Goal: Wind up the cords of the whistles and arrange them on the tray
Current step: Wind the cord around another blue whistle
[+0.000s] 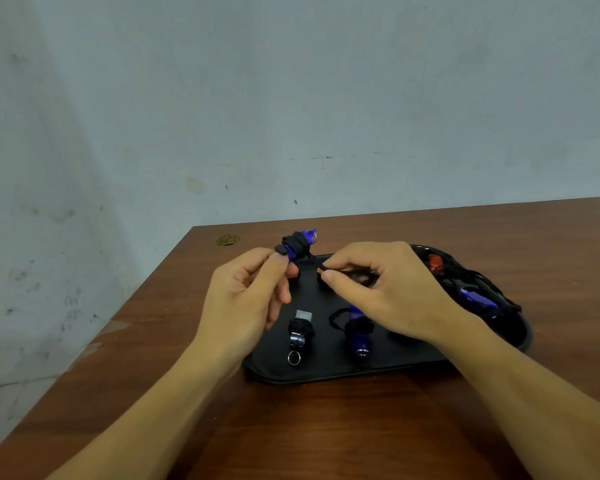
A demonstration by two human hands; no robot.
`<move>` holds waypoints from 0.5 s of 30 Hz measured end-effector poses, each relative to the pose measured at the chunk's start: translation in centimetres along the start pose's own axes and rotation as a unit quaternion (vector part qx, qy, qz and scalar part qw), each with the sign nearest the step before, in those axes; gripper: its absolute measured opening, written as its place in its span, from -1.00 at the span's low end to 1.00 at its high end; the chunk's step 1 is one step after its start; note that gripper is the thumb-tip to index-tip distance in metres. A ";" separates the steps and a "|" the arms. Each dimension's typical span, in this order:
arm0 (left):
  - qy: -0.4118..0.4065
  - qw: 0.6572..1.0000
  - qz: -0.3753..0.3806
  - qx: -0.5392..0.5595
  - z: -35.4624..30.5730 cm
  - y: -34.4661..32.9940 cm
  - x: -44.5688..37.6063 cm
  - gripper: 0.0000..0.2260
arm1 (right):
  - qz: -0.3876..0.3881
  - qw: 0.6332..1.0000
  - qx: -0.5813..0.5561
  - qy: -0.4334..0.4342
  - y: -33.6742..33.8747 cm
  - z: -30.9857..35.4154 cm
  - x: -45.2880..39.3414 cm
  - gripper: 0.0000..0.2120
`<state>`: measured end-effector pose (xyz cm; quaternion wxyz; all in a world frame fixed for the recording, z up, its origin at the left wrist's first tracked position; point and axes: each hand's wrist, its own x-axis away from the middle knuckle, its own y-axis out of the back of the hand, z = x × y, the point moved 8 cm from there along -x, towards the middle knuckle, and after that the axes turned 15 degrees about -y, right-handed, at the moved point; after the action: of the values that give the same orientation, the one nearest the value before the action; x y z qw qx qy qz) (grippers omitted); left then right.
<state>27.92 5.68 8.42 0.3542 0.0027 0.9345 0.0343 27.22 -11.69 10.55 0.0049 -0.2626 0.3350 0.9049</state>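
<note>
We hold a blue whistle above the black tray — our left hand clenched round it, our right hand pinching its black cord. Two wound whistles lie on the tray; our right wrist hides part of the tangled pile. The bench lies open nearer us.

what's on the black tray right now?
On the tray: a silver whistle and a blue whistle, both wound, plus a tangled pile at right. The right hand hides part.
</note>
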 end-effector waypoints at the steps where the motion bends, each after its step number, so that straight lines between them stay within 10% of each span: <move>1: -0.002 1.000 -0.008 -0.007 0.0 0.2 0.0 -0.74 | -0.007 1.000 0.013 0.004 0.1 0.1 0.0 -0.86; 11: -0.050 0.984 -0.030 -0.167 -0.4 1.8 -0.2 -0.73 | -0.136 0.960 0.181 0.163 0.0 3.8 1.3 -0.82; 15: -0.118 0.950 -0.015 -0.289 -1.6 1.9 -0.2 -0.67 | -0.081 0.992 0.020 0.093 -0.4 3.8 1.3 -0.87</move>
<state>26.93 7.47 9.87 0.4481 -0.1098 0.8362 0.2966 24.38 -9.32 12.06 0.0520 -0.3713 0.3299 0.8664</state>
